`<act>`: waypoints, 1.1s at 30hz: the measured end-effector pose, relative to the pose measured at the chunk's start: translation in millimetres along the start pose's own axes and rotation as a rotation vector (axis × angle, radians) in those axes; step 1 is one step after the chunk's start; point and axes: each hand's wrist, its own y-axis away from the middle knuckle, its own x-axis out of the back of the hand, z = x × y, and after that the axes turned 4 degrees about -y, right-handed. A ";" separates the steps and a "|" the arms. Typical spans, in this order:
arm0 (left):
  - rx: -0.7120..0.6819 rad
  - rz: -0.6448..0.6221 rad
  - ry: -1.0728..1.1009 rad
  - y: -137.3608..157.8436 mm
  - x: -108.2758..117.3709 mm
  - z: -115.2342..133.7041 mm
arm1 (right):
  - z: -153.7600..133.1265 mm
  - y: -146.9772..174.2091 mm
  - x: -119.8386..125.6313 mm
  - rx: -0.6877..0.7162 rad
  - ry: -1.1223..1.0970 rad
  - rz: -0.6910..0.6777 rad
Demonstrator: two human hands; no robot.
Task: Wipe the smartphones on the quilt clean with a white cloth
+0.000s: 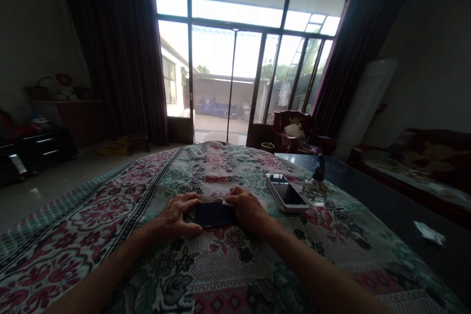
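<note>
A dark smartphone (214,215) lies flat on the patterned tablecloth in front of me, its long side running left to right. My left hand (182,216) grips its left end, thumb at the near edge and fingers at the far edge. Over the right end, my right hand (247,208) is closed, pinching a small white piece of tissue or cloth (225,203) against the screen. Its fingers hide most of the white piece. To the right lie white-framed phones (286,192), apparently stacked, beside a clear glass spray bottle (317,186) with a black top.
A floral tablecloth (99,211) covers the surface under my hands. At right, a dark glossy table (390,206) carries a crumpled white wrapper (429,233). Beyond stand a wooden armchair (290,130), a sofa (434,157) and glass doors (224,83) between dark curtains.
</note>
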 end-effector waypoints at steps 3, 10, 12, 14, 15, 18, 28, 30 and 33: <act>-0.003 0.022 -0.010 0.3 -1.0 0.6 | -2.7 -5.9 -4.8 -0.022 0.020 -0.006; -0.008 0.039 -0.008 -0.2 -3.6 -2.2 | -17.2 24.1 -0.8 0.124 -0.018 -0.041; -0.007 0.041 -0.004 -0.7 -4.5 -3.0 | -20.9 32.9 1.4 0.157 -0.027 -0.039; -0.012 0.046 -0.003 -1.0 -5.1 -3.4 | -22.2 36.0 2.8 0.174 -0.035 -0.039; -0.013 0.048 -0.004 -1.1 -5.2 -3.2 | -21.8 34.9 2.9 0.176 -0.039 -0.043; -0.002 0.042 -0.005 -0.7 -4.2 -1.3 | -18.7 22.0 0.8 0.150 -0.043 -0.055; -0.016 0.048 0.000 -0.2 -4.7 -2.5 | -26.8 -24.7 -19.9 0.018 0.031 -0.040; -0.021 0.048 0.003 -0.8 -6.2 -4.4 | -30.3 -18.8 -20.7 0.058 0.045 -0.046; -0.026 0.046 0.010 -1.5 -6.8 -4.7 | -35.9 -2.8 -18.2 0.161 0.032 -0.058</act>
